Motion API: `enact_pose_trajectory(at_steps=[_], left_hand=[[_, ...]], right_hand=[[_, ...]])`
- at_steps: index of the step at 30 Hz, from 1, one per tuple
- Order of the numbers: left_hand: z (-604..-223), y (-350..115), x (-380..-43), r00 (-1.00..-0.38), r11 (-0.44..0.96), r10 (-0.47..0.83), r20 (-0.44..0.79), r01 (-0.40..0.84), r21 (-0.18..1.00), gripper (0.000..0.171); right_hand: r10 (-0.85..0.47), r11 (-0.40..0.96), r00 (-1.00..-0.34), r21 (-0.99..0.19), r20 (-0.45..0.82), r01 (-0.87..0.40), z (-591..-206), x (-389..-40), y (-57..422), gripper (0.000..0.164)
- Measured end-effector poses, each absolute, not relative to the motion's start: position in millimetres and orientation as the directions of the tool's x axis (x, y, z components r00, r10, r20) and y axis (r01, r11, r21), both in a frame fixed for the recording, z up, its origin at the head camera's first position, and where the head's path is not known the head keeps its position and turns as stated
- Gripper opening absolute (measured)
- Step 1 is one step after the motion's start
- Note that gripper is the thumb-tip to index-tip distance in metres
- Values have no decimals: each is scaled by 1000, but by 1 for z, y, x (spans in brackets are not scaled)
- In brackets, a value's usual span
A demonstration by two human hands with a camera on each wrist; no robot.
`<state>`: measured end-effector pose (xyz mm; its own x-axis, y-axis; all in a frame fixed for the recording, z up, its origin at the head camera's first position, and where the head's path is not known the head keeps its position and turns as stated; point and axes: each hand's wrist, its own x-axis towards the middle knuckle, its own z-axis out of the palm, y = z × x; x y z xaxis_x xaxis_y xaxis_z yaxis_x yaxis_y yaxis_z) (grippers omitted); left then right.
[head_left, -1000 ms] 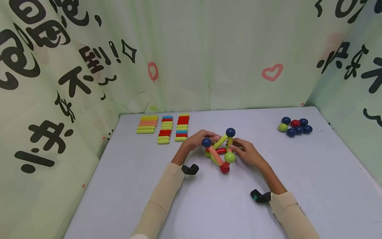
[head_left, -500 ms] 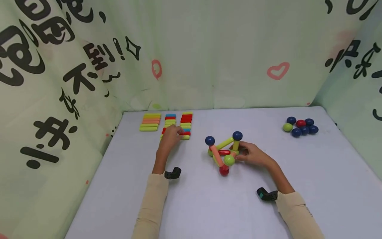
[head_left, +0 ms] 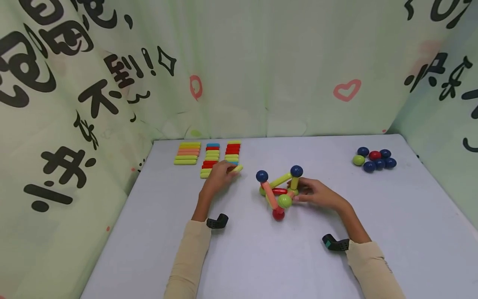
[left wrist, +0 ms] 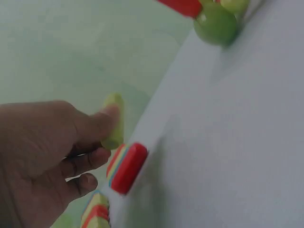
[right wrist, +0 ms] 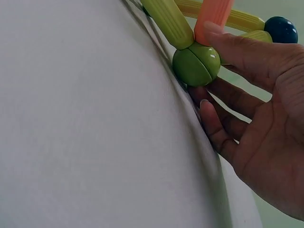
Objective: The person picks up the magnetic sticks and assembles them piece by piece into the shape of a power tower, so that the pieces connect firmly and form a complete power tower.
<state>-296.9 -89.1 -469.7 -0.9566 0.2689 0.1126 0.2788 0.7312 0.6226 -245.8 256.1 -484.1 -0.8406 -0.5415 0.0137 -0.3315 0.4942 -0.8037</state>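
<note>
My left hand (head_left: 219,177) pinches a yellow-green rod (head_left: 237,168) between thumb and fingers, just above the near end of the right-hand rod column. The left wrist view shows that rod (left wrist: 114,121) held up off the red one. My right hand (head_left: 317,193) grips the right side of a ball-and-rod structure (head_left: 270,194) standing mid-table. In the right wrist view its thumb lies on an orange rod (right wrist: 213,21), and its fingers are by a green ball (right wrist: 196,65). Dark blue balls (head_left: 262,176) top the structure; a red ball (head_left: 278,214) sits at its front.
Columns of coloured rods (head_left: 187,153) lie at the table's back left, with a second column (head_left: 211,155) beside them. A cluster of blue, red and green balls (head_left: 374,159) rests at the back right. Printed curtains (head_left: 239,74) hang behind and beside the white table (head_left: 261,257).
My left hand left the structure, reached to the rod columns and took up a yellow-green rod, which it now draws slightly toward me. My right hand keeps hold of the structure, which shifted a little.
</note>
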Motion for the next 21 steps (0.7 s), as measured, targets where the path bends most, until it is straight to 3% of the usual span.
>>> enact_pose_trajectory(at_steps=[4, 8, 13, 21], left_hand=[[-451, -67, -287, -967, 417, 238, 89, 184, 890, 37], [-438, -45, -275, -965, 148, 255, 61, 101, 984, 38], [-436, -32, -267, -961, 140, 271, 61, 102, 985, 35], [-437, -18, -261, -933, 112, 344, 107, 154, 982, 42]], right_hand=[[-530, 459, -848, -842, -6, -281, -484, -246, 260, 52], [-490, 453, -872, -855, -4, -251, -484, -246, 260, 46], [-414, 442, -909, -862, 48, -247, -484, -247, 260, 43], [-287, 262, -942, -931, 176, -254, -481, -245, 253, 41]])
